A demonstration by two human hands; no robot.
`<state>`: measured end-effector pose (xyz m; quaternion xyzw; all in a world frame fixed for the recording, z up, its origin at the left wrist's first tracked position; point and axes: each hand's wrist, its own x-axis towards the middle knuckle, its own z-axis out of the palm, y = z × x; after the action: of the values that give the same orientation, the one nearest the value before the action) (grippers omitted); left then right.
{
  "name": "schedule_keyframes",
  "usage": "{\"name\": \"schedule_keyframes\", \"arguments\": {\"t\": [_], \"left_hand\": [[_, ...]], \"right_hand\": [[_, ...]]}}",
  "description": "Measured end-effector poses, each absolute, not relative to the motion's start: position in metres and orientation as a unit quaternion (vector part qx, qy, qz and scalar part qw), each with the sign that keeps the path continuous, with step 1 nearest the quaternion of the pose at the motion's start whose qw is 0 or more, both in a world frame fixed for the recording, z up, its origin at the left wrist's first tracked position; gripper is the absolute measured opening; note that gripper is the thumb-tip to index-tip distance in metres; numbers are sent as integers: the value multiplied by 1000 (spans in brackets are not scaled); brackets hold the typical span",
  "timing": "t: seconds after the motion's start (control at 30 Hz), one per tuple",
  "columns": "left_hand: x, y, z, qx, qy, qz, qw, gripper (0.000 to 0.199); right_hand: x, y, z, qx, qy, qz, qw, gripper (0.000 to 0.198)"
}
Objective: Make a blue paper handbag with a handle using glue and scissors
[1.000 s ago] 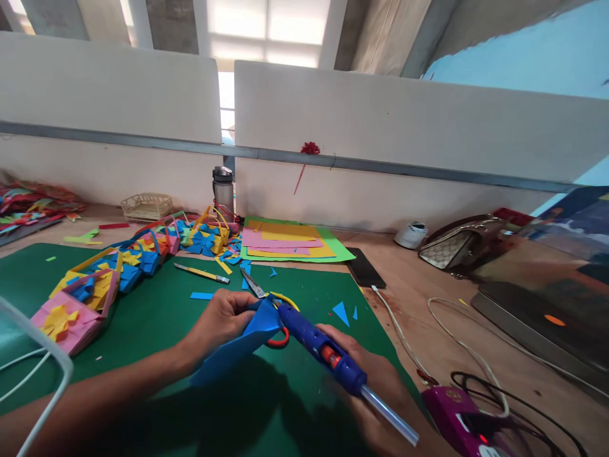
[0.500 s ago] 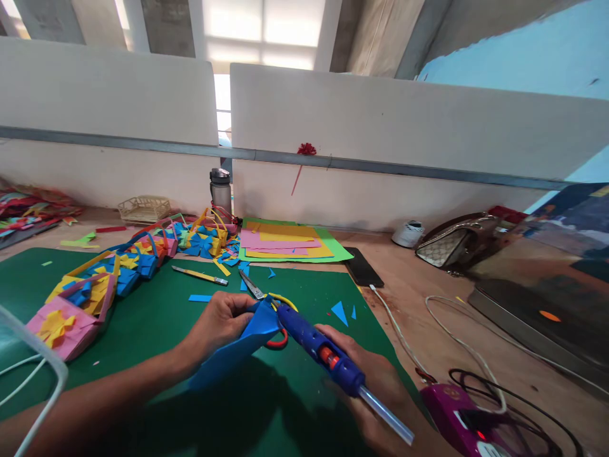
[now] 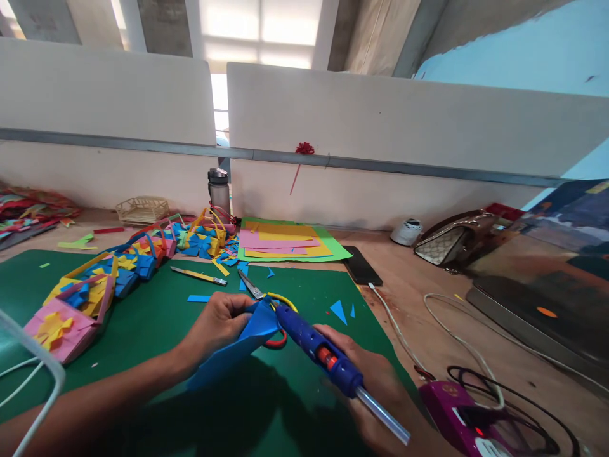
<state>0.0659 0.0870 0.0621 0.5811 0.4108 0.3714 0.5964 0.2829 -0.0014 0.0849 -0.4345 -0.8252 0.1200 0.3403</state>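
Basically, head cam: L hand (image 3: 216, 322) pinches blue paper (image 3: 240, 343), thumb & fingers closed on its edge, held off the green mat (image 3: 309, 289), prob. to angle its R end at the glue gun (image 3: 304, 336). R hand (image 3: 378, 379) wrapped round gun, grip closed afaict, nose aimed at that end; contact hidden, can't tell. Scissors (image 3: 250, 287) lie on mat behind paper, prob. parked w/in reach. Paper baskets (image 3: 126, 277) lined up L side, presumably out of the arms' way.

1 head camera looks forward and down over the green mat (image 3: 157, 317).
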Motion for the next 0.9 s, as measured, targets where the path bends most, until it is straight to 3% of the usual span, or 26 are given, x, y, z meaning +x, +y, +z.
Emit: {"name": "schedule_keyframes", "arguments": {"t": [0.9], "left_hand": [[65, 86, 73, 572, 426, 367, 597, 7]], "right_hand": [[286, 0, 82, -490, -809, 45, 321, 46]]}}
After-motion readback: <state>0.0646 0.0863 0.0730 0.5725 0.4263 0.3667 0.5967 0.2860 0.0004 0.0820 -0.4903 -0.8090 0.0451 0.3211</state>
